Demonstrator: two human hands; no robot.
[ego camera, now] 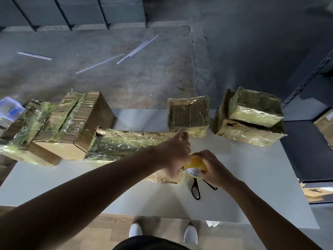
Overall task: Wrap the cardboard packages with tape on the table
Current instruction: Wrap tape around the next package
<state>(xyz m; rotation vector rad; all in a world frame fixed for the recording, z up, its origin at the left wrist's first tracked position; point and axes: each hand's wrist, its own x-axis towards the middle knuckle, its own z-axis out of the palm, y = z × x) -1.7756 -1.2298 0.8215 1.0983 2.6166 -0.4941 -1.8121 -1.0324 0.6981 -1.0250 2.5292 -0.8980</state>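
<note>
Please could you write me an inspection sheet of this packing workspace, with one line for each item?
Surface: grey table, bare on the near right.
Job's things: taped cardboard packages along the far side, among them a long package, a large box, a small package and a stacked pair; yellow tape roll held above the table; black-handled scissors lying below it.
Clutter: clear plastic box at the far left.
Grippers: right hand grips the tape roll; left hand is against it with the index finger straight, and a pinch cannot be told.
Cables: nothing seen.
Surroundings: concrete floor with white strips; dark shelving at right.
</note>
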